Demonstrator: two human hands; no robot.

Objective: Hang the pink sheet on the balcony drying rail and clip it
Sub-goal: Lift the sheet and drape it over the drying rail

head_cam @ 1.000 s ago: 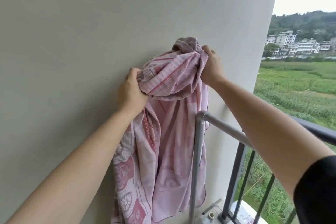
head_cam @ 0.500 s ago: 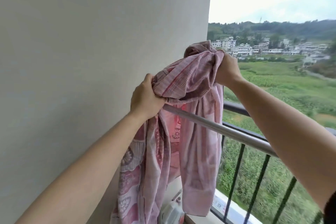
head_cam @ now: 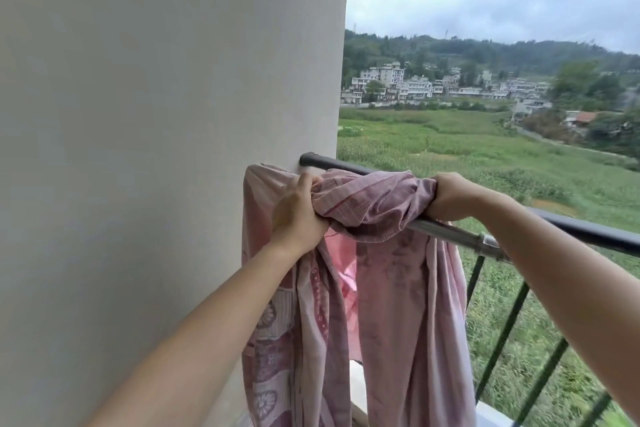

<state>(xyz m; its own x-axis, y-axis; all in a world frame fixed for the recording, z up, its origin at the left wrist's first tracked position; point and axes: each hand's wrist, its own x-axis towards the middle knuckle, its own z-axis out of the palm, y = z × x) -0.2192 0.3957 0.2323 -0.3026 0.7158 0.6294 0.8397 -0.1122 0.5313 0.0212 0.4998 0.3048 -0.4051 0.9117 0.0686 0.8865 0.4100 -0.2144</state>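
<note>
The pink patterned sheet (head_cam: 398, 288) is bunched over the silver drying rail (head_cam: 457, 236), its folds hanging down on my side toward the floor. My left hand (head_cam: 298, 215) grips the bunched cloth at its left end, close to the wall. At the right end of the bunch my right hand (head_cam: 450, 196) grips the cloth on top of the rail. No clip is in view.
A plain white wall (head_cam: 156, 149) fills the left half, right beside the sheet. Just beyond the drying rail runs the dark balcony railing (head_cam: 588, 232), with vertical bars below. Green fields and distant houses lie past it.
Both hands have lowered the bunched sheet from in front of the wall onto the rail. My view has swung right, toward the fields.
</note>
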